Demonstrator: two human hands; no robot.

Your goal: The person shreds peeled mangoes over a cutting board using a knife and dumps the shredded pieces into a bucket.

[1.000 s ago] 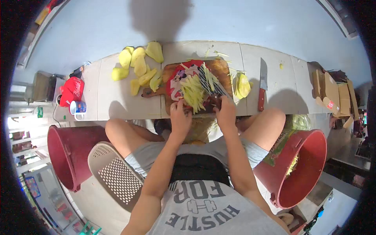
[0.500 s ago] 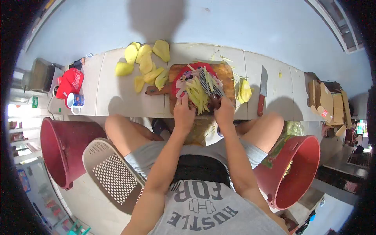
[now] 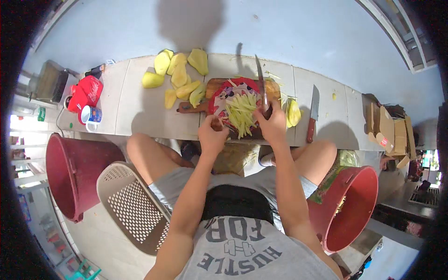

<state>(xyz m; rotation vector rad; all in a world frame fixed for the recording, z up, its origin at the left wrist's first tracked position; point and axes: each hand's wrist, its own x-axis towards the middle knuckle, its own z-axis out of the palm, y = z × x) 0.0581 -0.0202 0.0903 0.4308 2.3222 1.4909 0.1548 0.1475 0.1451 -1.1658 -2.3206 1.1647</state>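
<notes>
"Left hand (image 3: 213, 135) first: what do we make of it?"

"We see it at the near-left edge of the pile of pale green strips (image 3: 241, 114), fingers curled toward the thumb. We can't tell whether they grip anything or only rest there."

"And the pile itself?"

"Just right of that hand, on a red-rimmed printed round (image 3: 228, 91), perhaps cloth, which lies on the wooden board (image 3: 212, 88). Most strips run near to far, fanned a little, so we read the pile's long axis as pointing away from us."

"Farther right we reach the held knife (image 3: 262, 86)."

"Yes, grasped by its handle in the right hand (image 3: 273, 122). We'd call this the key relation: blade right of the strips, its long axis also near to far, tip leaning slightly left, roughly along them rather than across."

"Is the blade down on the board?"

"We think it's raised, since the tip shows past the board's far edge, but we can't be sure. The pile sits between both hands, close to each."

"What do we have right of that?"

"A peeled yellow-green piece (image 3: 294, 113) beside the board, then a second knife (image 3: 313, 111) on the worktop (image 3: 303, 84), red handle near, tip far, neither hand touching it."
</notes>
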